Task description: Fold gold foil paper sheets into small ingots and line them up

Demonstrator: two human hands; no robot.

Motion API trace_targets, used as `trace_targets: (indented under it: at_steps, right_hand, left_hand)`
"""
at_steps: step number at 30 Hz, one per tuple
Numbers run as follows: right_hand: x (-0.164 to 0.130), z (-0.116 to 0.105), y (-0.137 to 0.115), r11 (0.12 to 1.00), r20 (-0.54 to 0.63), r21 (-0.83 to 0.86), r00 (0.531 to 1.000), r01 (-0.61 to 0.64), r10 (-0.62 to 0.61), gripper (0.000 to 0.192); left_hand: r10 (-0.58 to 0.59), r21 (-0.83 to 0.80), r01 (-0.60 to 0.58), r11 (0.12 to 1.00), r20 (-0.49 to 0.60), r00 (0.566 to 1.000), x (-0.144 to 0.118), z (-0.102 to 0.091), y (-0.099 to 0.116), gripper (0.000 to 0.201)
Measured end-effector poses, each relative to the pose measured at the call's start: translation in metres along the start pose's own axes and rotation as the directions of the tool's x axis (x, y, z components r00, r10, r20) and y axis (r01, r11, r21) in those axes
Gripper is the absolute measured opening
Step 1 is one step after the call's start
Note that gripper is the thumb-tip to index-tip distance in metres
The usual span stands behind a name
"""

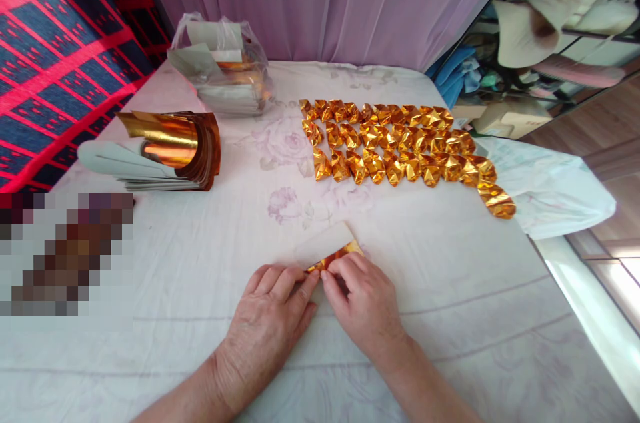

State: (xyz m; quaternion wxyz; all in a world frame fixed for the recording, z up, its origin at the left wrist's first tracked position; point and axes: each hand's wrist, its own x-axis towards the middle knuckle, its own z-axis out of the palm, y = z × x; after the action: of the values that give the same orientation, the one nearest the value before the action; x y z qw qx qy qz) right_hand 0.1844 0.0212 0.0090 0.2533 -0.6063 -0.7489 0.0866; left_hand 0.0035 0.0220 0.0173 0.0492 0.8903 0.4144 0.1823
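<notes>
Bare forearms [200, 383] lead to a left hand [267, 306] and right hand [367, 293], each grip narrow, pinching the near edge of a partly folded white-and-gold sheet [327, 244]. It lies on the bench [190, 276] just ahead, long axis slanting from lower left to upper right. Beyond, rightward, are rows of gold foil pieces [393, 169]; leftward, curled foil sheets [175, 139].

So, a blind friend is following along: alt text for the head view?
A person's left hand and right hand meet at the near edge of a white and gold sheet on a flowered tablecloth. Beyond, rows of folded gold pieces lie to the right; a curled stack of sheets and a plastic bag of papers stand to the left.
</notes>
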Motion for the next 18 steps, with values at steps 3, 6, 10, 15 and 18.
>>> trace_targets:
  at_steps: [3,6,10,15,18]
  right_hand:
    - [-0.0002,0.0001,0.0002,1.0,0.002,0.005,1.0,0.0,0.0,0.022]
    - [0.0,0.0001,0.0004,1.0,-0.002,0.014,1.0,0.004,-0.004,0.023]
    - [0.0002,-0.0001,0.0005,1.0,-0.007,0.007,1.0,0.012,-0.012,0.023]
    - [-0.0003,0.0007,0.0009,1.0,-0.012,0.007,1.0,0.011,-0.01,0.022]
    - [-0.0004,0.001,0.0014,1.0,-0.007,0.008,1.0,0.003,-0.003,0.022]
  left_hand:
    - [0.005,-0.001,-0.005,1.0,-0.003,1.0,-0.0001,0.0002,-0.0003,0.031]
    - [0.0,0.002,0.0,1.0,0.004,1.0,0.0001,0.0002,-0.0001,0.031]
    - [-0.016,-0.002,0.016,1.0,0.026,1.0,0.0005,-0.0002,0.0012,0.032]
    - [-0.017,0.001,0.017,1.0,0.017,1.0,0.001,0.0001,0.0014,0.031]
    - [-0.01,0.004,0.01,1.0,0.012,1.0,0.0012,0.0002,0.0012,0.032]
